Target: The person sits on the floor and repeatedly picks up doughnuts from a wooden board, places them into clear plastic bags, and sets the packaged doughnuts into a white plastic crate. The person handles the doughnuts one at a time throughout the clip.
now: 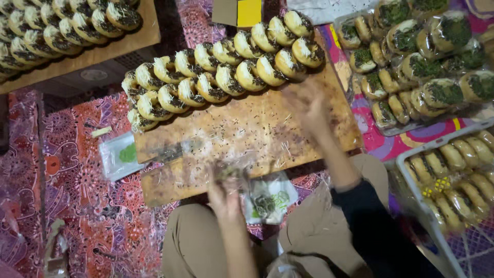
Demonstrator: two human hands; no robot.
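My left hand (225, 193) is blurred at the near edge of a wooden board (242, 131), fingers closed on a thin clear plastic wrapper (234, 167). My right hand (309, 108) is blurred over the board's right side, fingers spread, just below two rows of filled, topped buns (226, 72). It holds nothing that I can make out. Crumbs and sprinkles litter the board's bare surface.
A second board of buns (62, 25) lies far left. Wrapped buns with green topping (422, 62) pile at the right, with a white tray of plain buns (463, 170) below. Small plastic packets (121, 154) (270, 198) lie on the patterned cloth (82, 206).
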